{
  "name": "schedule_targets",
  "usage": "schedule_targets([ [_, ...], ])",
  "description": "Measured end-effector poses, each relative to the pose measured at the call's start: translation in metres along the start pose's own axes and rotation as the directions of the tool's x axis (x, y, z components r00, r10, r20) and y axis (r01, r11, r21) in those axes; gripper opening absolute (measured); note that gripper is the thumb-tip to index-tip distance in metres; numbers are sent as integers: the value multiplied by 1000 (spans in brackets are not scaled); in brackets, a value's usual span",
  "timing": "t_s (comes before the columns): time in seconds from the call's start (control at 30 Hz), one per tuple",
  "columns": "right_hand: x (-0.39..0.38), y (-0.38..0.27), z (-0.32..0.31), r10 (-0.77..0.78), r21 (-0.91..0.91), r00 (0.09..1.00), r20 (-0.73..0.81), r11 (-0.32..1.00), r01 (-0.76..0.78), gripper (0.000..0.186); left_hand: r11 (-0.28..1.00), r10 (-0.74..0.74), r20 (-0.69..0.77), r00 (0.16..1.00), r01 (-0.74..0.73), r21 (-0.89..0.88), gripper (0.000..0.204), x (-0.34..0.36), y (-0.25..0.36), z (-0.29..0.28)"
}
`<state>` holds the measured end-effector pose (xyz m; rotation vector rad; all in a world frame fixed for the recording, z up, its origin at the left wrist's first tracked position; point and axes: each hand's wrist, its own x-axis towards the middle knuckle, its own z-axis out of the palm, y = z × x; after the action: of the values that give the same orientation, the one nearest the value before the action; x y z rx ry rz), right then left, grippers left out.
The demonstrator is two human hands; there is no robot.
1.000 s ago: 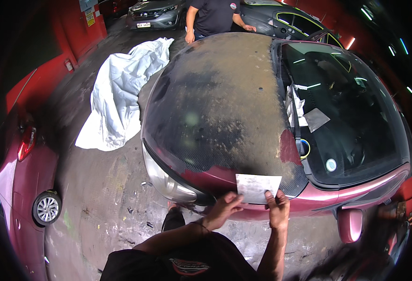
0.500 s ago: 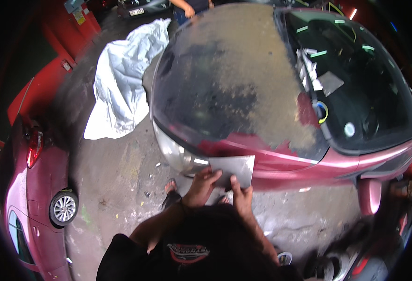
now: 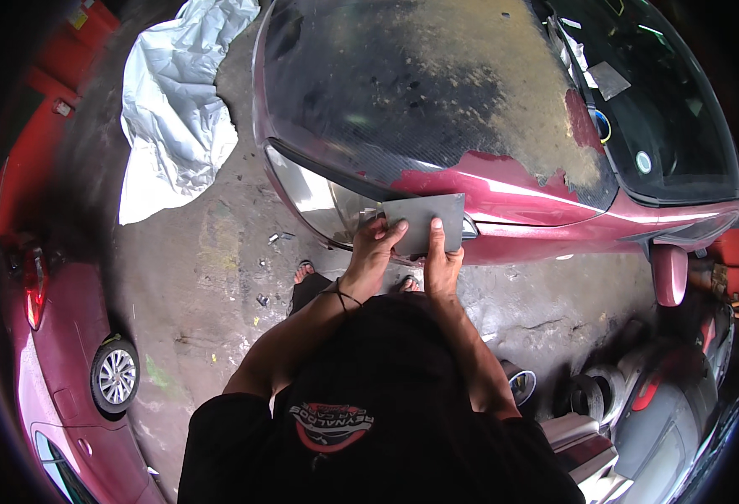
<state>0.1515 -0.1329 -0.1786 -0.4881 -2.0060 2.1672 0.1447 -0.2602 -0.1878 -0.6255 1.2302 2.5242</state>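
Observation:
Between my hands is a flat grey rectangular sheet (image 3: 427,220) that looks like sandpaper. My left hand (image 3: 371,259) pinches its left edge with the thumb on top. My right hand (image 3: 442,265) grips the lower right part, its thumb lying on the face. Fingers under the sheet are hidden. Just beyond it is the red car's front corner, with a headlight (image 3: 309,191) and a worn bonnet (image 3: 386,92) showing black, tan and red patches. Whether the sheet touches the car I cannot tell.
A silvery cover (image 3: 176,118) lies crumpled on the floor at the far left. Another red car (image 3: 67,353) stands at left. Tyres (image 3: 592,395) and a grey car part (image 3: 663,420) are at lower right. A similar grey sheet (image 3: 610,81) and a tape roll (image 3: 602,126) rest by the windscreen.
My view has tilted down, so the car and cover sit higher in the picture. The other person at the top has left view. Both hands still hold the sheet, now at a different tilt.

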Motion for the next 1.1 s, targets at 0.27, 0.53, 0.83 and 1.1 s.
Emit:
schedule_targets([
  [0.27, 28, 9, 21, -160, -123, 974, -159, 982, 141, 41, 995, 49, 19, 999, -51, 81, 20, 39, -1, -5],
  [0.53, 32, 3, 35, 37, -45, 988, -152, 998, -45, 42, 998, 9, -40, 999, -7, 59, 20, 50, 14, -7],
  [0.83, 34, -9, 46, -6, -50, 976, -219, 999, -5, 40, 999, 1, -43, 999, 1, 33, 18, 57, 18, -5],
  [1.1, 40, -14, 44, 12, -19, 975, -222, 1000, -17, 39, 999, -5, -45, 999, 6, 34, 18, 60, 16, 0],
])
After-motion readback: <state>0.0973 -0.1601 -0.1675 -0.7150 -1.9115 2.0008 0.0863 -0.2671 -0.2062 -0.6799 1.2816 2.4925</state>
